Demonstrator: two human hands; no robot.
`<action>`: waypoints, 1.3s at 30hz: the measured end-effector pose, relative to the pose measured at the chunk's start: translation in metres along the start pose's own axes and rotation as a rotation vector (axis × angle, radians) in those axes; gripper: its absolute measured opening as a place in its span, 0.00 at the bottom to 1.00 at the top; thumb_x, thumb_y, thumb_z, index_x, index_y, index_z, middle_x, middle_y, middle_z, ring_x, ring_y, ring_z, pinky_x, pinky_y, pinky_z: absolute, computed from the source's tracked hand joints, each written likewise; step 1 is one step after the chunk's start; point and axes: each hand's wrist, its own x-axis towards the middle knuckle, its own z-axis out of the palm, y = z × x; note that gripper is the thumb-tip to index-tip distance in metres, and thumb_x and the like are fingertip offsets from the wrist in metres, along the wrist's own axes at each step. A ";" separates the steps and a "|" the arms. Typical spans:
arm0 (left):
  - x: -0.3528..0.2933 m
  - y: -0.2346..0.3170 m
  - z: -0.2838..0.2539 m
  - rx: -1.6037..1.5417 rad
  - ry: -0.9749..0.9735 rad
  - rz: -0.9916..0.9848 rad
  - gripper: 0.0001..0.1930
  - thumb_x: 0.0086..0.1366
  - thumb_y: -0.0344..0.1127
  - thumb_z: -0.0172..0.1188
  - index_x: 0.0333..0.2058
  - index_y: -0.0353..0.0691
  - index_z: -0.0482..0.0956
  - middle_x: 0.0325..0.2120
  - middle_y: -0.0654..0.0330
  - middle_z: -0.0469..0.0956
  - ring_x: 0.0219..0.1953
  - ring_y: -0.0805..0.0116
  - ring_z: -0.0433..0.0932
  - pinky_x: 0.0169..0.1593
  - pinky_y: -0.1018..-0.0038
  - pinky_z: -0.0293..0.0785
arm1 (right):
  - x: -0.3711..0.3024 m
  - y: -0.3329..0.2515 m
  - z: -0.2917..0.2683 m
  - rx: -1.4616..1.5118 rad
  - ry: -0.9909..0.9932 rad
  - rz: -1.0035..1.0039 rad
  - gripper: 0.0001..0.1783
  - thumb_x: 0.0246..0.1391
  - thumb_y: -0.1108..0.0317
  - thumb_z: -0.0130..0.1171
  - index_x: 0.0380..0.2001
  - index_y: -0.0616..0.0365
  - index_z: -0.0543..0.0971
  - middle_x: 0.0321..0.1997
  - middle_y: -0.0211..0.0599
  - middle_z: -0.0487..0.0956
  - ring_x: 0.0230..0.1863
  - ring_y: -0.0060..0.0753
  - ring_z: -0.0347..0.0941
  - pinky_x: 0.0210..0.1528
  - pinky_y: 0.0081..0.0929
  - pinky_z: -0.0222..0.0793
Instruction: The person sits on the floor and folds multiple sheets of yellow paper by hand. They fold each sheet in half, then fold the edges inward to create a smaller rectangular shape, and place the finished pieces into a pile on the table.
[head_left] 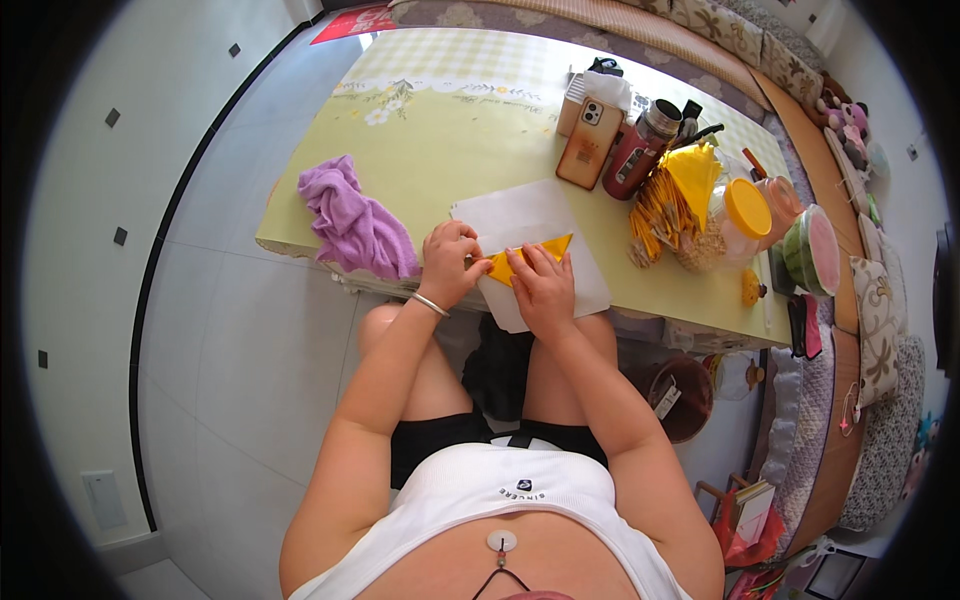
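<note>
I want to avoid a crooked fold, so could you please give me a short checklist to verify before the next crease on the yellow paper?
1. Both hands on the paper: ok. The left hand and right hand both press the yellow paper.
2. Paper lies on the white sheet: ok.
3. Edges lined up exactly: cannot tell, the fingers cover them.
4. Purple cloth away from the work: ok, it lies to the left, apart from the sheet.
5. Phone and red bottle off the sheet: ok, they stand behind it.

Yellow paper [527, 257] partly hidden under fingers [528, 262]; fold unclear.
</note>
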 end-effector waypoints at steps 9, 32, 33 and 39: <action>-0.002 0.003 0.004 0.020 0.028 -0.043 0.09 0.46 0.32 0.72 0.24 0.40 0.79 0.37 0.58 0.78 0.50 0.55 0.75 0.54 0.59 0.68 | -0.001 -0.003 0.003 -0.114 -0.045 -0.006 0.23 0.59 0.61 0.59 0.58 0.42 0.79 0.64 0.38 0.71 0.67 0.42 0.64 0.69 0.64 0.48; 0.027 0.032 0.004 0.426 -0.190 -0.209 0.29 0.42 0.48 0.80 0.39 0.40 0.78 0.42 0.55 0.77 0.54 0.49 0.70 0.60 0.54 0.63 | 0.039 0.051 -0.006 -0.061 -0.042 -0.095 0.30 0.50 0.72 0.61 0.60 0.47 0.76 0.59 0.38 0.77 0.58 0.42 0.73 0.69 0.61 0.54; 0.030 0.032 0.001 0.415 -0.250 -0.299 0.31 0.41 0.49 0.80 0.41 0.40 0.77 0.43 0.55 0.77 0.53 0.49 0.71 0.59 0.54 0.64 | 0.045 0.053 -0.008 -0.112 -0.053 -0.107 0.33 0.49 0.72 0.61 0.62 0.47 0.74 0.60 0.39 0.76 0.60 0.42 0.71 0.70 0.60 0.53; 0.049 0.038 -0.007 0.418 -0.424 -0.286 0.25 0.40 0.46 0.80 0.33 0.41 0.78 0.34 0.56 0.78 0.49 0.53 0.73 0.53 0.59 0.68 | 0.076 0.059 -0.034 -0.067 -0.366 -0.120 0.42 0.46 0.71 0.64 0.68 0.47 0.67 0.61 0.39 0.72 0.65 0.42 0.65 0.74 0.56 0.49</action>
